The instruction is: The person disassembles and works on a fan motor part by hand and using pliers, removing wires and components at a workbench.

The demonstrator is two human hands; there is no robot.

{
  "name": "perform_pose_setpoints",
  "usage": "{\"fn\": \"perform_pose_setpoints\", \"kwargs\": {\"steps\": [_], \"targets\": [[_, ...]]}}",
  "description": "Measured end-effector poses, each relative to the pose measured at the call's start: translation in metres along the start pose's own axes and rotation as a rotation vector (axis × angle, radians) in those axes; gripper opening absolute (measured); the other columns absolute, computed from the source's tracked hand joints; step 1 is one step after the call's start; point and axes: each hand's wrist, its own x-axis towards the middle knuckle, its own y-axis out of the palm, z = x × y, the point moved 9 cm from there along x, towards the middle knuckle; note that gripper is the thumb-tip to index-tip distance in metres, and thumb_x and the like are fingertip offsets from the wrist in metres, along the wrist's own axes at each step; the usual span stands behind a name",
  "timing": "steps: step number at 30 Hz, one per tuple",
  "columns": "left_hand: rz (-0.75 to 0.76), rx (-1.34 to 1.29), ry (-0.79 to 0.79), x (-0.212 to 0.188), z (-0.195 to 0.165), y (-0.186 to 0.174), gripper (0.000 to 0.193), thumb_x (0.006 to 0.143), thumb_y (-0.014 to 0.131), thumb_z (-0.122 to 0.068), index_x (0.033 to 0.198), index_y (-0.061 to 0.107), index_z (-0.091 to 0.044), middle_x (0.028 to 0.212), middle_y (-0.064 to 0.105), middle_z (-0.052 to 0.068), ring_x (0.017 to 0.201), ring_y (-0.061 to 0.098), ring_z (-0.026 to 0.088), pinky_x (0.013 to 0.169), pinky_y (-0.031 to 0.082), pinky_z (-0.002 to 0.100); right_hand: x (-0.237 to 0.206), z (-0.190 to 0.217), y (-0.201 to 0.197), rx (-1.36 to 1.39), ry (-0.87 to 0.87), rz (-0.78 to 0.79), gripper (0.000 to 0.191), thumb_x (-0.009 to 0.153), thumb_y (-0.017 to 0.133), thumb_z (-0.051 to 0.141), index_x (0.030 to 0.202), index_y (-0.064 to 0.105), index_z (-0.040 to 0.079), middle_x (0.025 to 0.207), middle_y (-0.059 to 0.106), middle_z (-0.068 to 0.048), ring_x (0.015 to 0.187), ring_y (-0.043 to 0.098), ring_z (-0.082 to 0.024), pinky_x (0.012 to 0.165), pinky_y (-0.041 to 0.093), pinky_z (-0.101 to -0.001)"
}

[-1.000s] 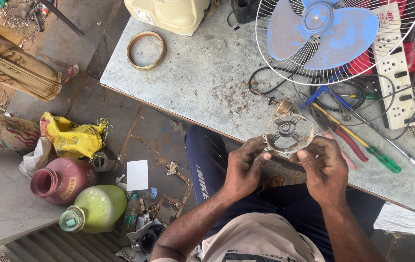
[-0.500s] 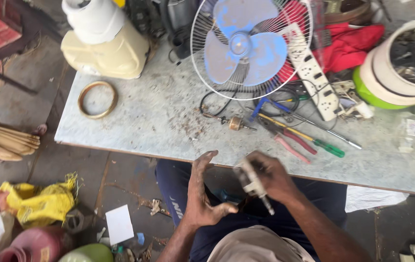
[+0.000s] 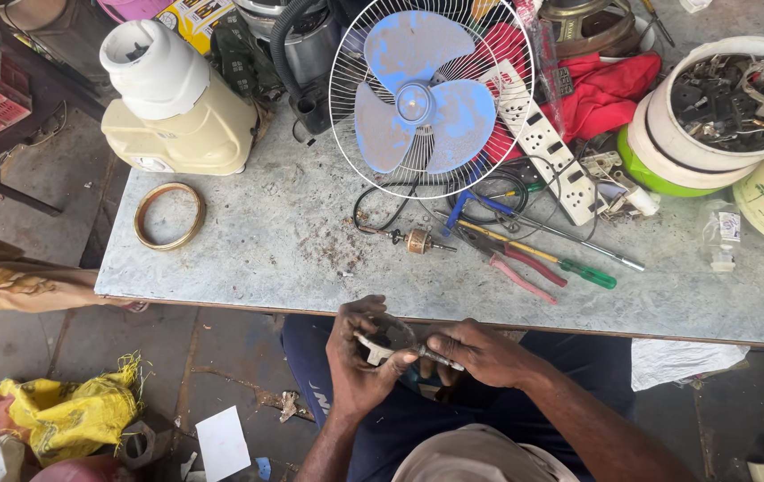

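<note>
While the left hand (image 3: 355,357) grips a small clear part (image 3: 388,337) below the table's (image 3: 248,241) near edge, the right hand (image 3: 471,350) pinches a slim tool (image 3: 435,357) against it. Part looks light, brittle; best held by its rim.

Both hands (image 3: 417,353) have dropped from table height to the lap, gripping the small part (image 3: 380,344).

Small round clear-and-white housing part (image 3: 382,342), sitting tilted in both hands just below the tabletop edge (image 3: 453,319), slim metal tool shaft (image 3: 440,359) lying against its rim
</note>
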Motion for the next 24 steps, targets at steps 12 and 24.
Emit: {"fn": "perform_pose_setpoints", "kwargs": {"steps": [12, 24], "targets": [[0.141, 0.209, 0.090, -0.001, -0.025, -0.008, 0.062, 0.087, 0.078, -0.054, 0.113, 0.050, -0.005, 0.136, 0.055, 0.022, 0.134, 0.058, 0.039, 0.105, 0.053, 0.049, 0.003, 0.010, -0.009, -0.409, -0.010, -0.191, 0.034, 0.100, 0.056, 0.035, 0.104, 0.072, 0.005, 0.065, 0.070, -0.007, 0.056, 0.066, -0.015, 0.055, 0.052, -0.0335], [0.075, 0.178, -0.043, -0.005, -0.007, -0.023, 0.061, 0.096, 0.067, -0.059, 0.116, 0.053, -0.003, 0.142, 0.056, 0.023, 0.127, 0.062, 0.034, 0.102, 0.055, 0.046, 0.018, 0.027, -0.029, -0.505, -0.055, -0.326, 0.024, 0.097, 0.065, 0.029, 0.105, 0.074, 0.008, 0.080, 0.077, -0.007, 0.067, 0.068, -0.021, 0.058, 0.054, -0.0376]]}}
